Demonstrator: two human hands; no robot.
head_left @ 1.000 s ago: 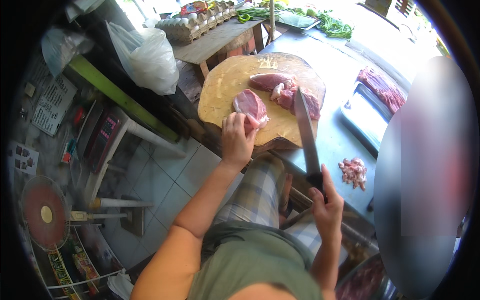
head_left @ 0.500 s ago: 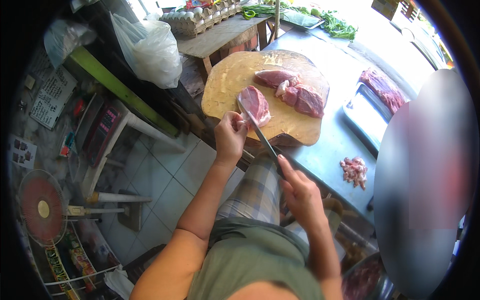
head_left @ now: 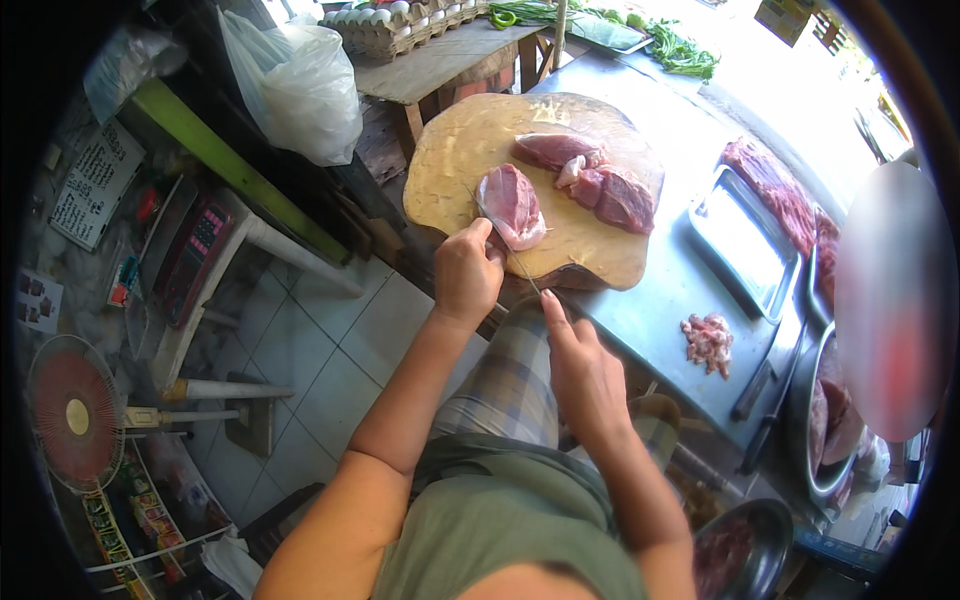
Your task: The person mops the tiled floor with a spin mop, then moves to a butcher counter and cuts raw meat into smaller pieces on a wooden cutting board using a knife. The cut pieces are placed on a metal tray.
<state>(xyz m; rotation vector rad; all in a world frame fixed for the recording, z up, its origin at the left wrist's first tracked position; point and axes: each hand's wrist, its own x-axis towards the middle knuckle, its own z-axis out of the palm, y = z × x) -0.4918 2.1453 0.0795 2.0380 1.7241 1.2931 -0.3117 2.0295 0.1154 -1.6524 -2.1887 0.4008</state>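
My right hand is closed round the handle of a knife, the index finger stretched along its back. The thin blade is seen nearly edge-on and runs along the near left side of a piece of raw meat. My left hand is closed at that near edge, pinching the meat; the fingertips are partly hidden. The meat lies on a thick, round-edged wooden chopping block. Farther right on the block are two more raw pieces of meat, a long one and a chunkier one.
Small meat trimmings lie on the metal table. A metal tray, a slab of meat, spare knives and a bowl of meat stand right. Left are a scale and fan.
The knife has turned from showing its flat side to nearly edge-on. My right hand has come slightly up and left. The blurred shape at right has moved back, exposing the bowl and spare knives.
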